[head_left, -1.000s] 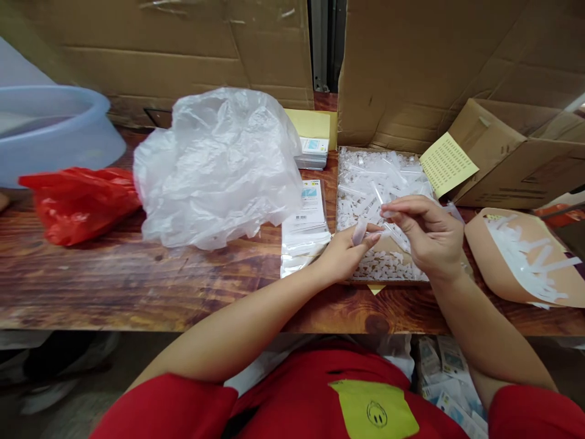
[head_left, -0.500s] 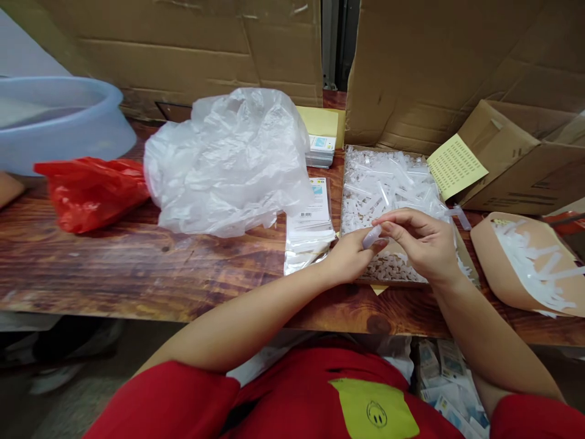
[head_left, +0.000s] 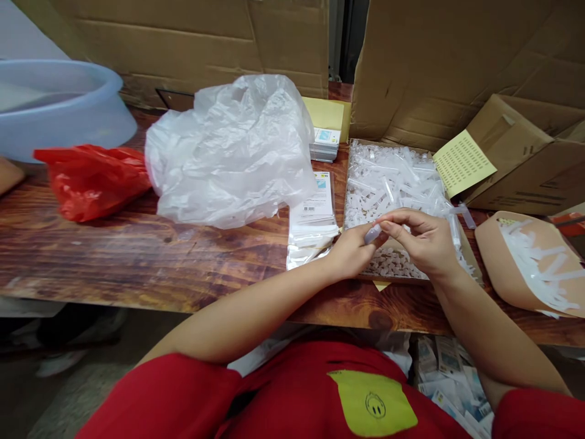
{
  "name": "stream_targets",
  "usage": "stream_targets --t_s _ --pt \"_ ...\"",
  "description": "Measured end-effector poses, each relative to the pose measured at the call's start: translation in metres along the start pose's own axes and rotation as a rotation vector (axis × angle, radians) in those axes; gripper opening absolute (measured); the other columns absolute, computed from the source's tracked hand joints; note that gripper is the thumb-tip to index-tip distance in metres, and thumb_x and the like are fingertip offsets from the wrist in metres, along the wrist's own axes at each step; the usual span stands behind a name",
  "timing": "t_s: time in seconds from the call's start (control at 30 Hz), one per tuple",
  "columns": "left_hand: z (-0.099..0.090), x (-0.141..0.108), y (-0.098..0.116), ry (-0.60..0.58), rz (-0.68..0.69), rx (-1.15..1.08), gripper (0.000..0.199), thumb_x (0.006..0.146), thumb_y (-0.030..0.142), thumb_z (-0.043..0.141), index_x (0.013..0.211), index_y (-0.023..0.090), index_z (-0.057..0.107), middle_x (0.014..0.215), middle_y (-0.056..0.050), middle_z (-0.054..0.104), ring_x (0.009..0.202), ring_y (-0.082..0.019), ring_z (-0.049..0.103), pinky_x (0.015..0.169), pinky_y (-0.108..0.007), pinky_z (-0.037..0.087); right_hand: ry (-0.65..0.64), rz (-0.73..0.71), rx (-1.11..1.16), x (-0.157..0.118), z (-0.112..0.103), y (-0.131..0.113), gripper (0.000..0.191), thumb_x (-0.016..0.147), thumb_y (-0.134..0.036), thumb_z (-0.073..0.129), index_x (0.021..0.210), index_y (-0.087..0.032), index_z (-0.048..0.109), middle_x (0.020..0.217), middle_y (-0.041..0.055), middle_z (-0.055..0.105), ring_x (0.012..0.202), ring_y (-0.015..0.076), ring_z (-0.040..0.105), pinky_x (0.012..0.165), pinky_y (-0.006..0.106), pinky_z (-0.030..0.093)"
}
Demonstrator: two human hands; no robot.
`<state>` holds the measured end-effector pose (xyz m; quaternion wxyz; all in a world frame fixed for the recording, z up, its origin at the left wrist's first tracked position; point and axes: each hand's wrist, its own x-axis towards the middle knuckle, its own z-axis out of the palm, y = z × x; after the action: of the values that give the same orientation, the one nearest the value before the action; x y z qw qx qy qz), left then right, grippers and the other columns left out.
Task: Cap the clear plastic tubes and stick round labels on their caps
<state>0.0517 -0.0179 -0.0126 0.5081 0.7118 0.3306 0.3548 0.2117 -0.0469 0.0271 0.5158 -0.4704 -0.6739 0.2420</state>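
My left hand (head_left: pixel 353 251) is closed around a small translucent plastic tube (head_left: pixel 372 234), whose end pokes up beside the thumb. The thumb and fingertips of my right hand (head_left: pixel 418 239) are pinched together at that end of the tube; whether they hold a separate small part cannot be made out. Both hands are over the front of a shallow cardboard tray (head_left: pixel 475 273). Clear plastic tubes (head_left: pixel 402 177) fill its back, and many small whitish pieces (head_left: pixel 395 263) lie at its front. Left of my hands are printed cards and clear sleeves (head_left: pixel 313 228).
A crumpled clear plastic bag (head_left: pixel 228 152), a red bag (head_left: pixel 94 183) and a blue basin (head_left: pixel 68 125) stand to the left. At right are a tan container with white strips (head_left: pixel 507 262), a cardboard box (head_left: pixel 516 158) and a yellow label sheet (head_left: pixel 464 161). Large cardboard sheets (head_left: pixel 205 46) stand behind.
The view has shifted slightly, so the table items appear a little higher. Both hands stay together at the tube, which now sits a little lower between my fingers.
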Motion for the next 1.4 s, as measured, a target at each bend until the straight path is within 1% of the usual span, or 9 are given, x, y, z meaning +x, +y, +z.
stream_targets --t_s 0.2,0.33,0.4,0.53,0.63,0.8,1.07,1.23,1.4 --pt "-0.002 0.004 0.003 -0.014 -0.007 -0.042 0.041 0.096 0.054 0.054 0.089 0.016 0.067 0.091 -0.005 0.072 0.089 -0.023 0.063 0.084 -0.032 0.048 0.003 -0.107 -0.114 -0.001 -0.001 -0.001 0.011 0.091 -0.034 0.073 0.085 -0.025 0.077 0.088 0.0034 0.078 0.085 0.0198 0.073 0.082 0.037 0.06" --pt "-0.006 0.006 0.001 0.009 0.021 -0.217 0.029 0.095 0.044 0.055 0.096 0.017 0.068 0.095 -0.003 0.07 0.095 -0.019 0.063 0.089 -0.028 0.047 0.092 -0.201 -0.214 0.0 -0.024 0.004 0.003 0.09 -0.027 0.072 0.09 -0.025 0.071 0.09 0.0031 0.072 0.082 0.0172 0.066 0.074 0.032 0.055" --pt "-0.008 0.006 0.0 0.043 -0.038 -0.314 0.029 0.093 0.047 0.059 0.092 0.018 0.066 0.083 -0.001 0.064 0.081 -0.014 0.058 0.074 -0.024 0.047 -0.045 -0.142 -0.326 0.003 -0.041 0.01 0.006 0.089 -0.029 0.071 0.086 -0.024 0.068 0.082 0.0018 0.069 0.073 0.0157 0.062 0.064 0.029 0.05" --pt "-0.009 0.006 0.001 0.077 -0.185 -0.557 0.036 0.082 0.053 0.072 0.085 0.019 0.061 0.066 0.005 0.042 0.058 -0.009 0.038 0.047 -0.019 0.028 -0.605 0.052 -0.644 0.006 -0.059 0.029 0.007 0.085 -0.024 0.068 0.078 -0.022 0.067 0.078 0.0022 0.07 0.07 0.0171 0.063 0.063 0.029 0.048" --pt "-0.011 0.007 0.004 0.111 -0.266 -0.693 0.038 0.078 0.051 0.079 0.084 0.017 0.062 0.064 0.005 0.041 0.054 -0.008 0.035 0.043 -0.017 0.024 -0.726 0.132 -0.747 0.004 -0.056 0.042 0.007 0.08 -0.014 0.066 0.078 -0.021 0.067 0.081 0.0041 0.072 0.073 0.0192 0.065 0.068 0.03 0.048" --pt "-0.014 0.01 0.009 0.172 -0.327 -0.789 0.035 0.082 0.047 0.079 0.087 0.014 0.067 0.062 0.004 0.046 0.05 -0.007 0.038 0.04 -0.015 0.028 -0.718 0.129 -0.758 -0.002 -0.051 0.045 0.018 0.075 -0.005 0.062 0.081 -0.021 0.067 0.081 0.0038 0.071 0.075 0.0198 0.065 0.069 0.029 0.047" --pt "-0.015 0.009 0.01 0.191 -0.296 -0.731 0.037 0.087 0.051 0.071 0.092 0.016 0.06 0.068 0.001 0.058 0.056 -0.013 0.06 0.032 -0.018 0.034 -0.683 0.063 -0.727 -0.001 -0.051 0.041 0.019 0.076 -0.004 0.054 0.076 -0.021 0.062 0.081 0.0044 0.067 0.075 0.0194 0.062 0.069 0.029 0.047" --pt "-0.012 0.01 0.013 0.249 -0.303 -0.717 0.035 0.091 0.051 0.067 0.095 0.018 0.058 0.068 0.003 0.055 0.053 -0.012 0.062 0.032 -0.017 0.028 -0.414 -0.089 -0.416 -0.002 -0.034 0.019 0.012 0.08 -0.014 0.058 0.084 -0.023 0.064 0.085 0.0039 0.066 0.078 0.0187 0.061 0.071 0.031 0.049" --pt "-0.004 0.012 0.017 0.374 -0.249 -0.787 0.032 0.093 0.05 0.065 0.097 0.019 0.057 0.069 0.004 0.052 0.053 -0.009 0.054 0.036 -0.016 0.027 -0.151 0.21 0.119 -0.01 0.004 0.011 0.006 0.077 -0.025 0.068 0.082 -0.022 0.068 0.086 0.0021 0.071 0.08 0.0167 0.064 0.071 0.03 0.051"
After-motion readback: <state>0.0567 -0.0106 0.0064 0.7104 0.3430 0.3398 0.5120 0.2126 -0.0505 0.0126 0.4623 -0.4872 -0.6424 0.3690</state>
